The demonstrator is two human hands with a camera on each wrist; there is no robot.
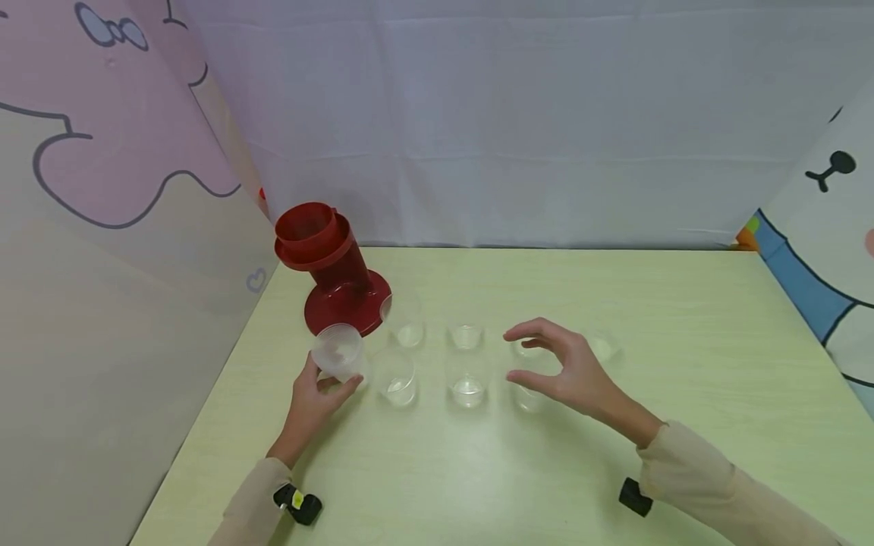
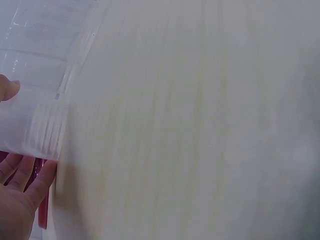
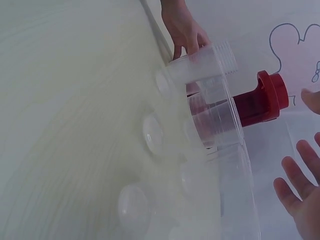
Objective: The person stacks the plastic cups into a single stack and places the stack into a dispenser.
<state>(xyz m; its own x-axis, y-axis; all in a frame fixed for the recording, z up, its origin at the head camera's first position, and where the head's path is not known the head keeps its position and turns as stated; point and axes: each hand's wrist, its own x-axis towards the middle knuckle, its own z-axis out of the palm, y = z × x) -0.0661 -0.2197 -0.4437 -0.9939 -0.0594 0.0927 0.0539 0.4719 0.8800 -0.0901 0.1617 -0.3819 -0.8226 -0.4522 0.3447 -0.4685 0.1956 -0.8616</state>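
The left hand (image 1: 315,405) gripped a nested stack of clear cups (image 1: 337,350) between thumb and fingers. The right hand (image 1: 572,371) hung over to the right, thumb and fingers parted in a curve, with nothing in its grasp that I could see — whether it brushed the single cups (image 1: 529,399) below it, I couldn't tell.

The stack was toward the left edge of the tabletop (image 1: 444,470), mouth up, its long axis close to upright; whether its base touched the surface I could not make out. It lay well to the left of the right hand, with other single cups between them, so the left hand was plainly the nearer one.

Those singles stood in two rows running toward the right edge — one closer to the front edge, one behind it — and a last cup (image 1: 602,347) sat beyond the right hand. Behind the stack, near the far left corner, a red stand (image 1: 347,274) rose from its round base. A white cloth (image 1: 512,129) hung past the far edge.
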